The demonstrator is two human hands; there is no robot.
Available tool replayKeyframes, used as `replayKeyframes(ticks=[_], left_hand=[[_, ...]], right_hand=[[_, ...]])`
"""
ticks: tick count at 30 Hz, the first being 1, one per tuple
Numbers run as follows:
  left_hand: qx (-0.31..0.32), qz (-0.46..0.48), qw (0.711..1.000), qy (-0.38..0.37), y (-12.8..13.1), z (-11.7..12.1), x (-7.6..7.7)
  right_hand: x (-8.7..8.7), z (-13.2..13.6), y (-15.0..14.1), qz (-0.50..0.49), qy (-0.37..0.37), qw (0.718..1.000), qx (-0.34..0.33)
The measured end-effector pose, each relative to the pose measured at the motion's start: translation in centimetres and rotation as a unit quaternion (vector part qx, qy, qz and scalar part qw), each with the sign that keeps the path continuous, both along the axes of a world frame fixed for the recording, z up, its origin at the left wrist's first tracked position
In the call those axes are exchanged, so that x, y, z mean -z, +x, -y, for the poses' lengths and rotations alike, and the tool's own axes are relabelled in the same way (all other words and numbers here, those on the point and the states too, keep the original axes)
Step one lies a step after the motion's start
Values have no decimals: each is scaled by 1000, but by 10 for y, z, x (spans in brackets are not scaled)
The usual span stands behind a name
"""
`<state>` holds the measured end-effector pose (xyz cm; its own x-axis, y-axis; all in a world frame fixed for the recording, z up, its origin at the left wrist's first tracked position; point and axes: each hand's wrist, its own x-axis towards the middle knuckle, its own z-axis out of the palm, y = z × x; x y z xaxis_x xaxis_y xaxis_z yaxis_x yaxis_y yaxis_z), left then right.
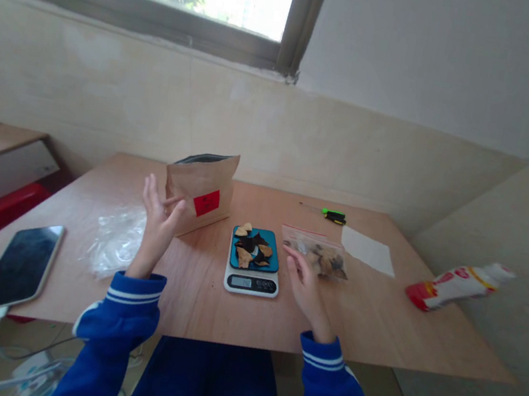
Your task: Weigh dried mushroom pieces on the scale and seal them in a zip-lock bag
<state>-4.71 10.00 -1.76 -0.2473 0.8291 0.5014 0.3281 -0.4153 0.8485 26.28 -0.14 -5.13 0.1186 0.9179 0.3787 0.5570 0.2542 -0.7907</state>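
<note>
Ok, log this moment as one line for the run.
left hand: raised beside kraft paper bag | right hand: fingertips at clear plastic bag | digital scale: teal tray, dark and tan pieces

On the counter [375,325], a scale [251,282] carries dark pieces [250,246] on its tray. A paper bag [199,190] stands behind and left of it; a plastic bag [321,253] lies just right, with a screwdriver [334,216] and paper sheet [367,250] behind. Further left lie crumpled plastic [118,241] and a phone [18,268].
</note>
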Motion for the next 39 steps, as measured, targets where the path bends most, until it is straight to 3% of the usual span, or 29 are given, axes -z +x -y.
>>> replayKeyframes(ticks=[2,4,6,8,10,14,17,21,25,27,29,33,36,39], left_hand=[[-14,41,999,-33,-11,15,10],[-68,23,996,-58,-24,31,24],[-130,-82,985,-73,-36,43,40],[-151,-197,963,-109,-45,49,57],[-149,-251,943,-159,-50,51,72],[-151,-231,941,-194,-50,47,84],[-155,-212,944,-202,-50,49,78],[-173,-193,944,-205,-51,64,57],[-201,-130,956,-169,-35,89,26],[-157,-53,974,-155,-17,102,11],[-64,33,986,-151,6,114,-1],[101,110,976,-156,50,133,-13],[104,160,971,-143,64,140,-16],[120,160,970,-136,60,142,-18]], right_hand=[[0,19,-5,-70,9,997,38],[2,38,-15,-145,38,984,99],[5,52,-27,-204,75,962,167],[8,60,-38,-242,99,943,208],[10,63,-46,-266,104,934,214],[4,64,-50,-279,107,932,204],[-3,67,-47,-284,114,930,202],[-10,73,-49,-301,123,928,182],[-20,71,-65,-299,80,947,84],[-26,64,-82,-277,20,961,2],[-32,53,-103,-241,-37,968,-61],[-36,34,-143,-257,-52,961,-90],[-35,30,-159,-312,-36,946,-84],[-31,31,-160,-338,-36,937,-81]])
